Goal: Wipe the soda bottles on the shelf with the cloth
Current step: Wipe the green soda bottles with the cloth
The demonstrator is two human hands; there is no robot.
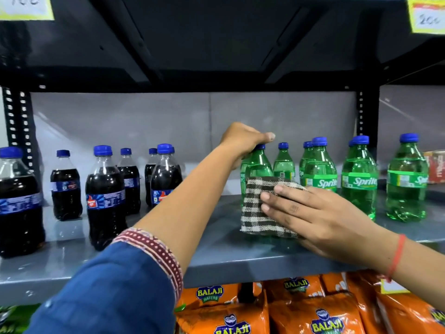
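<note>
A green soda bottle [258, 165] with a blue cap stands on the grey shelf [216, 259], near its middle. My left hand [243, 138] grips this bottle from above, around the cap and neck. My right hand [310, 213] presses a brown-and-white checked cloth [255, 208] flat against the lower front of the same bottle, fingers spread over the cloth. More green Sprite bottles [358, 177] stand in rows to the right. Dark cola bottles [104, 196] with blue caps stand to the left.
A black shelf [216, 44] hangs low overhead, carrying yellow price tags [426, 15]. Orange wafer bags [313, 314] fill the level below. A perforated black upright [18, 121] stands at the back left. Bare shelf surface lies between the cola and green bottles.
</note>
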